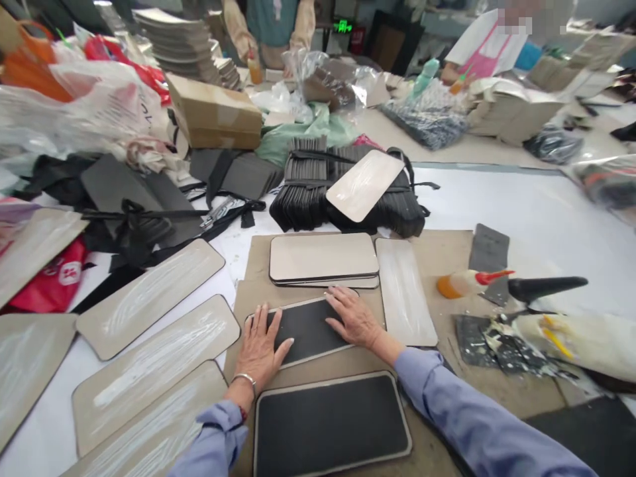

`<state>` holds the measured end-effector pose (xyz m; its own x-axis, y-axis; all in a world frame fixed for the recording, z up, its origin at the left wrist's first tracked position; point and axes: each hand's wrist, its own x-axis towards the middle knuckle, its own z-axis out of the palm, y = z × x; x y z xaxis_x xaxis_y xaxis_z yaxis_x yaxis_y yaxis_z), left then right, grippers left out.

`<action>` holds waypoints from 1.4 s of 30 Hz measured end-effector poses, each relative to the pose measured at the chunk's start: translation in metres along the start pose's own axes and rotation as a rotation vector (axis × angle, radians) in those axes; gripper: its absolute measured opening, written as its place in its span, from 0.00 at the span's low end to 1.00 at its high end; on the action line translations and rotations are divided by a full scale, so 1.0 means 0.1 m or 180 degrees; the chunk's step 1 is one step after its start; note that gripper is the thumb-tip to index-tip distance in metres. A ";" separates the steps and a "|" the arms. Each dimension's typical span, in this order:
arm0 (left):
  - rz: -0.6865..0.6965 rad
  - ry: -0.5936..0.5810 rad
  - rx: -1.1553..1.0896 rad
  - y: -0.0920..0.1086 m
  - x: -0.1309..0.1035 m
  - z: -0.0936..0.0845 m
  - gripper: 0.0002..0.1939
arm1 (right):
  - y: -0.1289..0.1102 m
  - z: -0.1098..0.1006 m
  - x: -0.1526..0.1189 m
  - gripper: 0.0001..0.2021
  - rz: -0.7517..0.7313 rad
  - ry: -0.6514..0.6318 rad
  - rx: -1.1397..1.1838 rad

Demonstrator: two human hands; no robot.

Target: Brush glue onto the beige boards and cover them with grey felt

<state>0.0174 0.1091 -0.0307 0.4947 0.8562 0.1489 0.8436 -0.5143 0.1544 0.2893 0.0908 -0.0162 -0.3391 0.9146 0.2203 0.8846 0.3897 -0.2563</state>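
My left hand lies with spread fingers on the left end of a black rectangular panel with a pale border. At its right end rests my right hand, fingers outstretched and flat. Nearer to me is a second black panel with a beige rim. Just beyond my hands sits a short stack of beige panels with rounded corners. Beside it on the right, a beige panel bears white glue-like streaks.
Several streaked beige panels spread over the left side. Behind stand tied bundles of black pieces with a pale panel on top. At right are an orange-filled squeeze bottle and a white-coated container. Two people work across the table.
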 end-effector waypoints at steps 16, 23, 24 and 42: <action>0.0413 0.0458 -0.0375 0.69 -0.24 -0.21 0.26 | 0.34 -0.38 -0.26 0.10 0.3020 -0.0794 -0.0475; 0.0016 0.0274 -0.0944 0.78 -0.47 -0.40 0.22 | 0.40 -0.62 -0.49 0.11 0.3162 -0.0442 -0.0599; -0.0105 0.0239 -0.1115 0.80 -0.49 -0.42 0.21 | 0.41 -0.69 -0.57 0.11 0.3183 -0.0287 -0.0703; -0.3282 -0.0264 -0.5693 0.66 -0.74 -0.87 0.34 | -1.48 -0.67 -1.60 0.11 -0.0808 0.0117 0.0084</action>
<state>0.0177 0.0074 0.0536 0.1251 0.7721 -0.6230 -0.3093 0.6270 0.7150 0.2337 -0.1204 0.0499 -0.5369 0.7827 0.3147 0.7637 0.6095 -0.2128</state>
